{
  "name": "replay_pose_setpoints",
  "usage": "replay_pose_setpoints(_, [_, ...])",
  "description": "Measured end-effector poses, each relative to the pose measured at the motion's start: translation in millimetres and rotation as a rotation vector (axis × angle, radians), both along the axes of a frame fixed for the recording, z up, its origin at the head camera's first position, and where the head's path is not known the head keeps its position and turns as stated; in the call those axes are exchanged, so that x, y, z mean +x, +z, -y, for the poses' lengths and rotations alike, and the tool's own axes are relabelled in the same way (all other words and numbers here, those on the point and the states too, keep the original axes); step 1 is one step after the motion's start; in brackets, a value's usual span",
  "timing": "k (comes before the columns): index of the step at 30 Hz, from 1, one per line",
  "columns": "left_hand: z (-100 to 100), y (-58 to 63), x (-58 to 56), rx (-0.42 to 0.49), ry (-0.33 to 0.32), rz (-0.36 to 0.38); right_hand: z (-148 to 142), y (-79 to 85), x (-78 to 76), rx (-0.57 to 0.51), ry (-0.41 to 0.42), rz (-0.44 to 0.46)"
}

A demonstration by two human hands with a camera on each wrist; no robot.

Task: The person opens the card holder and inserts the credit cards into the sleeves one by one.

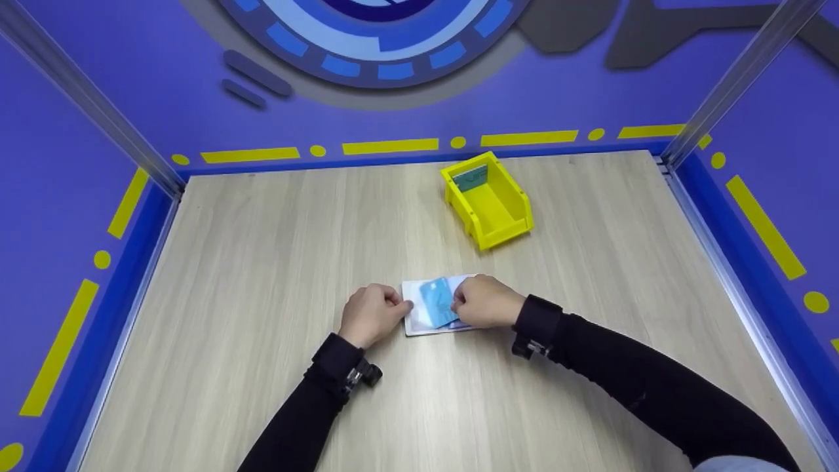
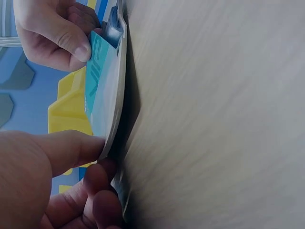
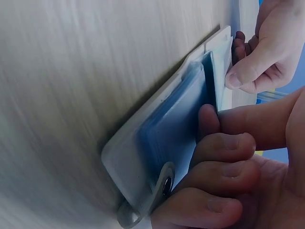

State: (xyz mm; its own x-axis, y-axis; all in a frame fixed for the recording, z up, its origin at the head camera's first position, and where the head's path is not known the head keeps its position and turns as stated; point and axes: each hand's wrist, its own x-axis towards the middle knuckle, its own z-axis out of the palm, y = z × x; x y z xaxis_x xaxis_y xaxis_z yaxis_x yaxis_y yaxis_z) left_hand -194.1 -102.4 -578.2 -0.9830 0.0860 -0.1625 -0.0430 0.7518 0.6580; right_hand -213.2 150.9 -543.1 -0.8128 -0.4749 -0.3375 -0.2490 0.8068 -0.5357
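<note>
A white card holder (image 1: 413, 322) lies opened flat on the table, with clear bluish plastic sleeves (image 3: 167, 121) and a snap strap (image 3: 163, 188) visible in the right wrist view. My left hand (image 1: 372, 314) pinches the holder's left edge between thumb and fingers. Over the holder, my right hand (image 1: 488, 301) pinches a light-blue card (image 1: 435, 303) by its right side. In the left wrist view this card stands tilted above the cover and bears the letters VIP. Part of the holder's right half is hidden under my right hand in the head view.
A yellow plastic bin (image 1: 505, 233) stands on the wood-grain table (image 1: 262, 249) beyond my right hand. Inside, a flat green piece (image 1: 470, 178) leans at its far end. Blue-purple panels (image 1: 157, 78) border the table at the back and sides.
</note>
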Motion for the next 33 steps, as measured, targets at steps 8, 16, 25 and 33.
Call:
replay_pose_setpoints(8, [0.2,0.3,1.0,0.015,-0.013,-0.027,0.8,-0.9,1.5,0.023,-0.081,-0.011])
replay_pose_setpoints(16, [0.4,0.4,0.5,0.012,-0.003,0.002,5.3,-0.9,3.1,0.004,-0.075,0.012])
replay_pose_setpoints(25, [0.5,-0.1,-0.2,0.001,-0.008,-0.009,11.2,-1.5,2.6,0.004,-0.032,0.019])
replay_pose_setpoints(33, [0.1,-1.6,-0.4,0.000,-0.018,-0.035,17.6,-2.2,5.0,0.000,0.014,0.008])
